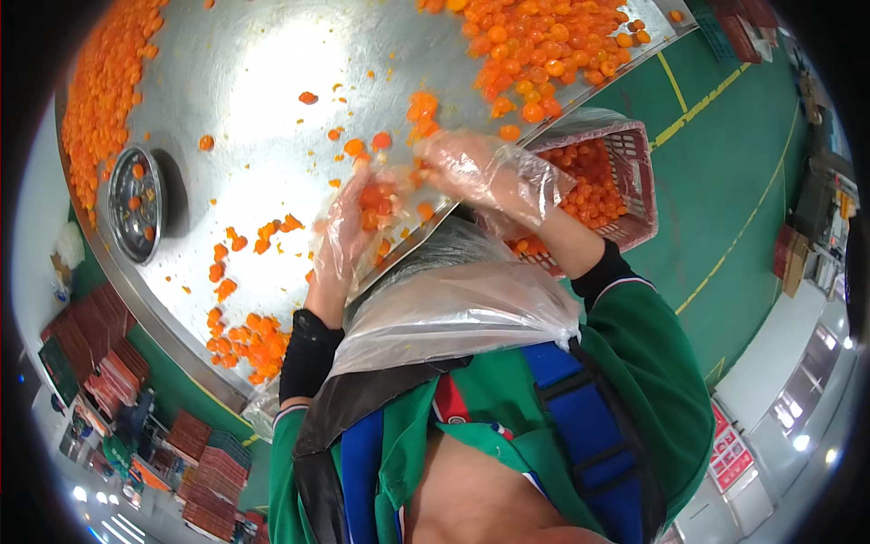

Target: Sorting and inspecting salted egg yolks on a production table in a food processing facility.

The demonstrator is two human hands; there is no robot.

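Both my hands wear clear plastic gloves over a stainless steel table (258, 136). My left hand (346, 224), near the table's front edge, is cupped around several orange egg yolks (376, 204). My right hand (455, 160) reaches over the edge to its right, fingers bent down beside a few yolks (423, 115); whether it grips any is hidden. A big heap of yolks (537, 41) lies beyond it. Smaller clusters (255, 343) and orange scraps lie left of my left hand.
A steel bowl (136, 204) with a few yolks stands at the left, beside a long heap of yolks (109, 88). Below the table's right edge is a red plastic crate (642, 183), lined with film and holding yolks. Stacked crates (211, 476) and a person (121, 445) are far off.
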